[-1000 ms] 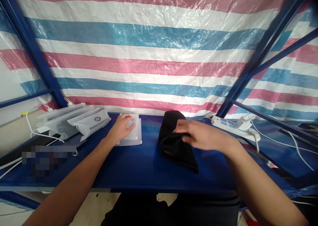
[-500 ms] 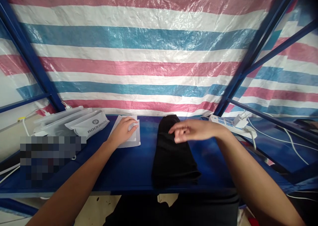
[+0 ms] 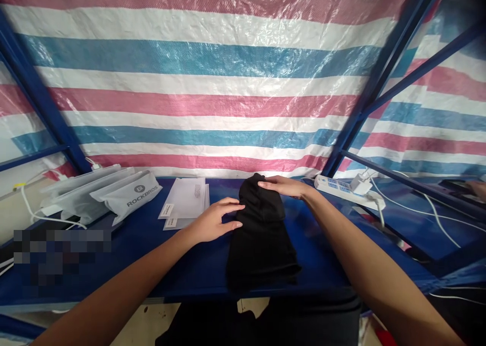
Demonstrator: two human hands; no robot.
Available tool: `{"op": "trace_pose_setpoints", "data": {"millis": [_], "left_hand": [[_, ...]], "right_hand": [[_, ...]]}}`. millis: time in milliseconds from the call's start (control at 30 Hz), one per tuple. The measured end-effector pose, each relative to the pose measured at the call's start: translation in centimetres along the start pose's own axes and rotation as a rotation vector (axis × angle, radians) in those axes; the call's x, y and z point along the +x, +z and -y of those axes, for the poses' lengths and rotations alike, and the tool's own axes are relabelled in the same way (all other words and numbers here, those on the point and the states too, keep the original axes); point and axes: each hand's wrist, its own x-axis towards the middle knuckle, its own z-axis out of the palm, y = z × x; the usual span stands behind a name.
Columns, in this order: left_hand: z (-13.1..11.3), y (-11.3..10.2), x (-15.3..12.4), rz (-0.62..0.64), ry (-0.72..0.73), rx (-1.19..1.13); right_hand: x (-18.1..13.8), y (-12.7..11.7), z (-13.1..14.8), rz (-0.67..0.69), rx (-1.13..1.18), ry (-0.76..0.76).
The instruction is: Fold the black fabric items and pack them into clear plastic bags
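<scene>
A folded black cloth garment (image 3: pixel 258 250) lies lengthwise on the blue table, its far part doubled over in a flap. My right hand (image 3: pixel 284 186) is at its far right corner, thumb on top of the fabric and the other fingers partly hidden at the edge, gripping the cloth. My left hand (image 3: pixel 218 219) rests at the garment's left edge with fingers apart, fingertips touching the fabric. To the left of it lie a few flat translucent zip bags (image 3: pixel 186 199) with small white labels, overlapping.
Several filled frosted pouches, the front one marked ROCKBROS (image 3: pixel 131 196), stand at the left with white cables. A power strip (image 3: pixel 349 191) with plugs lies at the right. Blue frame posts (image 3: pixel 374 90) and a striped tarp (image 3: pixel 212 103) rise behind the table (image 3: pixel 182 270).
My left hand has left the zip bags and moved right to the garment. My right hand has moved to its far end and gripped the cloth, where a folded flap now shows.
</scene>
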Motion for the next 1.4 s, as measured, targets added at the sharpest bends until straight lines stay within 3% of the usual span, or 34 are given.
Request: {"op": "trace_pose_setpoints", "data": {"millis": [200, 333, 433, 567, 667, 767, 900, 1067, 1167, 1267, 1400], "left_hand": [[-0.7, 0.2, 0.1, -0.059, -0.035, -0.240], [-1.3, 0.4, 0.1, 0.024, -0.104, -0.478], [-1.3, 0.4, 0.1, 0.076, -0.157, -0.499], [-1.1, -0.1, 0.3, 0.126, -0.258, -0.502], [-1.3, -0.6, 0.4, 0.139, -0.280, -0.452], [-1.4, -0.7, 0.2, 0.155, -0.285, -0.454], [-1.3, -0.5, -0.4, 0.237, -0.309, -0.524], [-1.9, -0.4, -0.4, 0.264, -0.273, -0.518], [-2.5, -0.4, -0.3, 0.349, -0.293, -0.454], [-2.9, -0.4, -0.4, 0.260, -0.165, -0.146], [-3.2, -0.5, -0.6, 0.013, 0.057, 0.167]], "right_hand": [[0.0, -0.5, 0.0, -0.015, 0.317, -0.091], [2.7, -0.7, -1.9, -0.266, 0.557, -0.100], [4.6, -0.4, -3.7, -0.429, 0.537, -0.056], [5.6, -0.1, -5.4, -0.385, 0.557, -0.013], [5.5, -0.3, -5.9, -0.413, 0.587, -0.068], [5.4, -0.3, -6.3, -0.462, 0.455, -0.085], [5.6, -0.4, -6.9, -0.545, 0.088, -0.052], [5.7, -0.7, -7.0, -0.589, 0.143, -0.124], [5.7, -0.7, -7.3, -0.615, -0.110, -0.028], [5.6, -0.6, -7.4, -0.591, -0.385, 0.055], [4.7, 0.5, -5.7, -0.713, -0.583, -0.092]]}}
